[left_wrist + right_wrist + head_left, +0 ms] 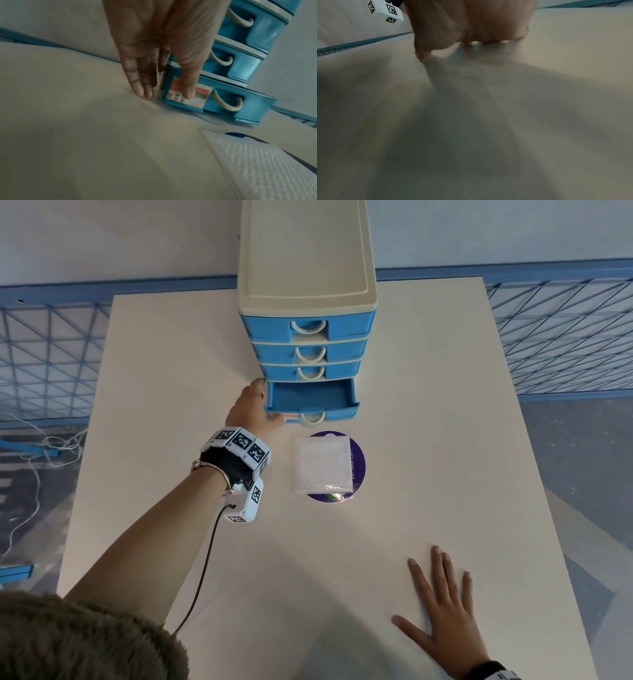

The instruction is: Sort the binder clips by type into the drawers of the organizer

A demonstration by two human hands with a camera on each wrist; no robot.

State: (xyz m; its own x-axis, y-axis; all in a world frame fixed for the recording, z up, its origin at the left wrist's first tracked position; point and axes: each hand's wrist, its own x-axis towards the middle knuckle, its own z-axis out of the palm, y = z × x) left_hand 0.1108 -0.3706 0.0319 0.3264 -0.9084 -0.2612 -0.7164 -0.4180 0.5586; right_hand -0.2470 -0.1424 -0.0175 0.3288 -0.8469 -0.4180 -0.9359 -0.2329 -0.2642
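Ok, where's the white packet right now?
In the head view the white packet lies flat on the table, on a purple disc, just in front of the open bottom drawer and right of the left hand.

The organizer [305,268] is running off the head view's top edge, the white packet [322,464] is covering most of the purple disc [358,463], and the drawer label [188,94] is blurring past reading behind a thumb.
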